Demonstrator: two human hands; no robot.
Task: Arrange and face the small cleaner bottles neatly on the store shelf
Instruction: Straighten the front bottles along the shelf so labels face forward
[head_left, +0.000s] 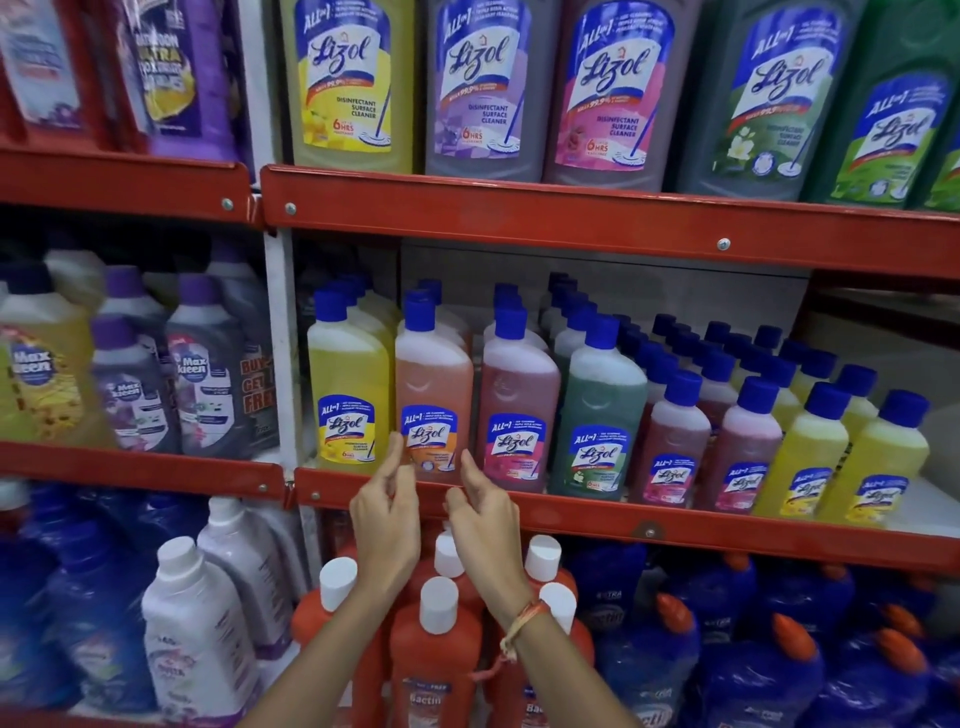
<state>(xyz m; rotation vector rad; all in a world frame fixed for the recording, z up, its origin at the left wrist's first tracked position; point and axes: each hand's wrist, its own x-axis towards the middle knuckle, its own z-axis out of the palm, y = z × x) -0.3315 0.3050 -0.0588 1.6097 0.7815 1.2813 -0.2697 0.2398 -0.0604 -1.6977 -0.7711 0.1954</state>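
Red steel edges the middle shelf (571, 512) in front of me, and along it my row of small cleaner bottles stands upright, labels outward. Furthest left is the yellow bottle (349, 387), just beside the white upright of the rack. Next to it stands the orange bottle (434, 395), and both my hands are raised to its lower label. My left hand (384, 512) is loosely curled and half open, the thumb and forefinger reaching up so the fingertip lies against the left edge of that label; it grips nothing. My right hand (485, 517) is likewise half open, fingers bent, its forefinger tip at the label's right edge; whether it truly touches I cannot tell. A thread band circles my right wrist. Right of the orange one stand the pink bottle (519, 400) and the green bottle (597, 410), shoulder to shoulder. Further right come the shorter bottles (779, 447), pink then yellow, in rows running back.
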